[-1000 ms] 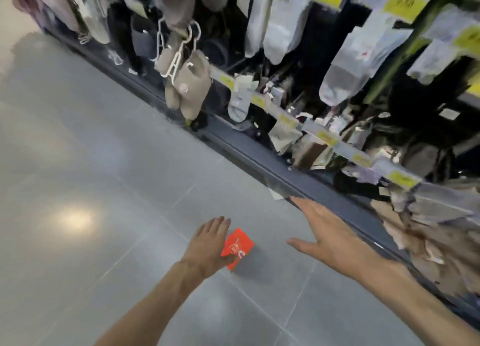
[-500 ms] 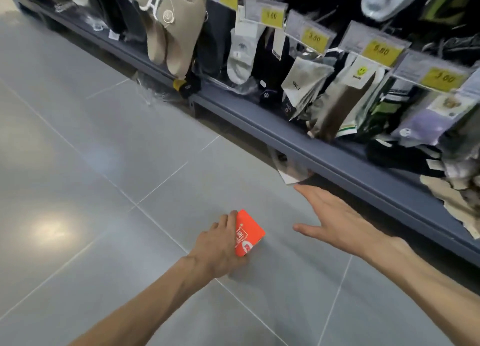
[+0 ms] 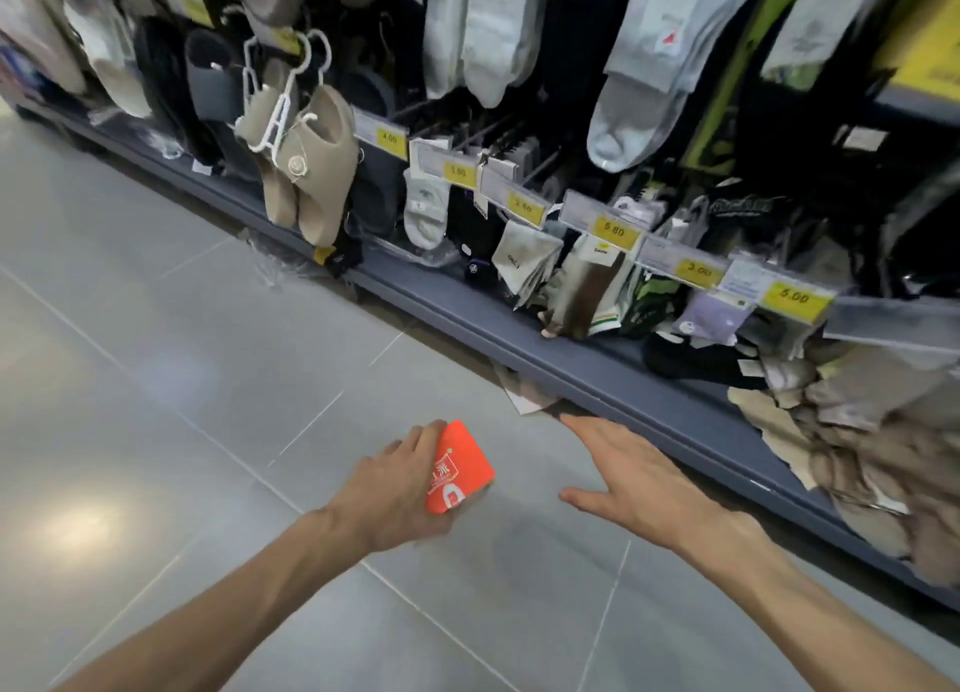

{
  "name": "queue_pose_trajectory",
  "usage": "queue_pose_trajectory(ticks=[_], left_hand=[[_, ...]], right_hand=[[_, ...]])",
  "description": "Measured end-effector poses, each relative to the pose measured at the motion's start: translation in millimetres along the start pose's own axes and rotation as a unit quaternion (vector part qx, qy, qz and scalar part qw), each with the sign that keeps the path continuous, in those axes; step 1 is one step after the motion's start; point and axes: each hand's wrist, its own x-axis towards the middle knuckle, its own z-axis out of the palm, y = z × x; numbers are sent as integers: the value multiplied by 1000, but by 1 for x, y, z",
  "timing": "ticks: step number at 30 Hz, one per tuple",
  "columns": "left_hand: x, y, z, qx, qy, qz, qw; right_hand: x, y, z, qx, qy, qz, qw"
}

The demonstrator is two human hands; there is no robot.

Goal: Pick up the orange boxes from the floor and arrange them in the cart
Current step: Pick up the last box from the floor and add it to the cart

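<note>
Down near the floor (image 3: 156, 379), the left hand (image 3: 395, 499) is closed around an orange box (image 3: 462, 465), with the fingers over its far left edge and the palm against its side. The box is tilted, one corner pointing away from the person, and its face shows white print and a small red and white mark. Whether the box touches the tiles or is just above them cannot be told; a soft shadow lies under it. The right hand (image 3: 628, 475) is just beside the box, to its right, and does not touch it. This hand is flat and spread, palm down, fingers apart, thumb pointing toward the box, and it holds nothing. Its fingertips are near the grey base of a shelf (image 3: 597, 374), which runs across the view from upper left to lower right. A piece of paper (image 3: 524, 397) sticks out from under this base, close to the fingertips. On the shelf hang socks (image 3: 488, 31) in packets, beige slippers (image 3: 311, 166) on a white hanger, and yellow price tags (image 3: 613, 231). The floor is grey tile with thin joints, and a bright light is reflected at the left.
</note>
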Motion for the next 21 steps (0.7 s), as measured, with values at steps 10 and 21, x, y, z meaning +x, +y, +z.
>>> queue_pose_trajectory(ticks=[10, 21], left_hand=[[-61, 113, -254, -7, -41, 30, 999], [-146, 275, -583, 22, -26, 93, 995]], right_hand=[[-89, -60, -252, -4, -10, 12, 1000], [-217, -127, -573, -19, 18, 46, 999]])
